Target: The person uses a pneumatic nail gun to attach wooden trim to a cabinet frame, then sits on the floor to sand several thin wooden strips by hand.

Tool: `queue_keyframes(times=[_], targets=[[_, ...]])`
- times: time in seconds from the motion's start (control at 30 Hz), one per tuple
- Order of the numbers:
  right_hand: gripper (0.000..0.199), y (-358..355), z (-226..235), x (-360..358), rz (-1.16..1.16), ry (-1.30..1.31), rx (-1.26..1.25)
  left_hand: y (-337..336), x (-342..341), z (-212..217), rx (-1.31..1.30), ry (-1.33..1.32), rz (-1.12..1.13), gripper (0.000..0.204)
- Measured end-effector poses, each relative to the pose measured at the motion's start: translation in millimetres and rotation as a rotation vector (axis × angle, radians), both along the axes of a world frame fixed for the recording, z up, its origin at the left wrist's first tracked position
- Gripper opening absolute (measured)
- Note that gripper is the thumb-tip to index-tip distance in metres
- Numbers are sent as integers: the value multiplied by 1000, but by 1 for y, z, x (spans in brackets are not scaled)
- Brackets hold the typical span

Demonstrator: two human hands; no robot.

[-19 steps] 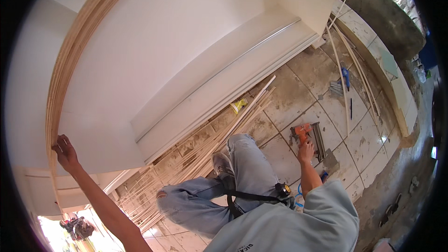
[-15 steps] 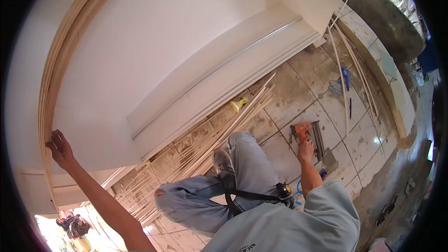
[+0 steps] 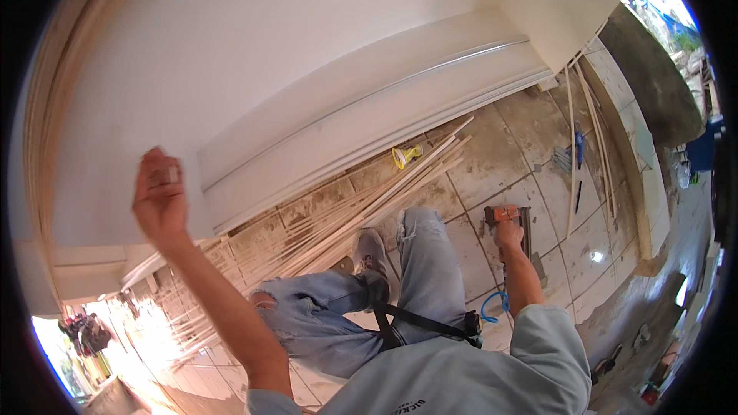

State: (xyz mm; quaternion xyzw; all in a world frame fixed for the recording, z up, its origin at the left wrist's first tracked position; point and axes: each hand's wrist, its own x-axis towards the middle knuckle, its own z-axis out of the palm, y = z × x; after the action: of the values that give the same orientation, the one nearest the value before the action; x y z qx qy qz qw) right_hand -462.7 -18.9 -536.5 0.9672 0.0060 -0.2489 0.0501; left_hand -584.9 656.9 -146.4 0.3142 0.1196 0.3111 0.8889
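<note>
My right hand [image 3: 509, 236] grips an orange and dark grey nail gun [image 3: 503, 214] low over the tiled floor on the right. A blue air hose [image 3: 496, 303] curls below that forearm. My left hand [image 3: 161, 200] is raised before a white cabinet panel [image 3: 307, 38], apart from the wood-edged board [image 3: 48, 107] at the far left. Its fingers are bent and smeared by motion, so whether anything small is between them is unclear.
Long thin wood strips [image 3: 361, 223] lie beside my legs. More strips [image 3: 596, 127] lean at the right, near a blue tool [image 3: 579, 146]. A yellow item [image 3: 405, 156] sits by the cabinet base [image 3: 369, 138]. A low tiled ledge [image 3: 642, 161] curves along the right.
My left hand has come off the wood edge and moved right and up. My right hand still holds the nail gun. The whole view has shifted, with the wood edge now further left.
</note>
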Motion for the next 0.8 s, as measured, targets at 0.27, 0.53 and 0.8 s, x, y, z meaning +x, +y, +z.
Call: queue_keyframes(times=[0.27, 0.53, 0.8], targets=[[22, 112, 46, 80, 333, 74, 89, -108, 31, -4, -149, 181, 156, 15], [20, 259, 32, 101, 579, 61, 285, -135, 49, -5, -176, 192, 130, 17], [26, 263, -18, 91, 587, 39, 168, -144, 49, 0, -144, 163, 158, 18]])
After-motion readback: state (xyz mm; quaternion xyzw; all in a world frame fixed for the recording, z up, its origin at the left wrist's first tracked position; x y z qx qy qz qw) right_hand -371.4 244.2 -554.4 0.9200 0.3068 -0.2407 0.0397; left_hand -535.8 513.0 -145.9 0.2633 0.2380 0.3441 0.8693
